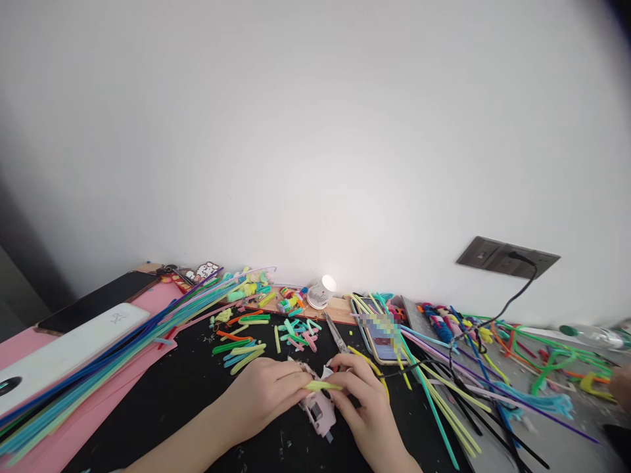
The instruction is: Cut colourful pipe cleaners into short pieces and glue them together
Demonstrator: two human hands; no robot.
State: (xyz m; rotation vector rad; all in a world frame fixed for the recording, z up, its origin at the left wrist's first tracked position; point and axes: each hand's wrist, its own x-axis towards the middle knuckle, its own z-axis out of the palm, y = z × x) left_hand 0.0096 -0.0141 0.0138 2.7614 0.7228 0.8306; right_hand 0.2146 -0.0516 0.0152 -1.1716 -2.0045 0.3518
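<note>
Both hands meet low in the middle of the head view, over a black mat (pixel 148 407). A short yellow pipe cleaner (pixel 323 386) runs level between them. My left hand (pixel 273 387) pinches its left end, and my right hand (pixel 362 391) has its right end between thumb and fingers. Just under the strip lies a pale pink plastic device (pixel 318 414) with a small dark window; the hands partly cover it. Scissors (pixel 336 332) lie beyond the fingers, points toward the wall. Cut pipe cleaner pieces (pixel 246 351) in green, orange, blue and yellow are left of them.
A phone (pixel 387 338) lies right of the scissors, beneath long pipe cleaners. A paper cup (pixel 322 292) stands by the wall. A black cable (pixel 513 305) runs from the wall socket (pixel 507 256). At left are a white box (pixel 83 355) and more long pipe cleaners (pixel 162 341).
</note>
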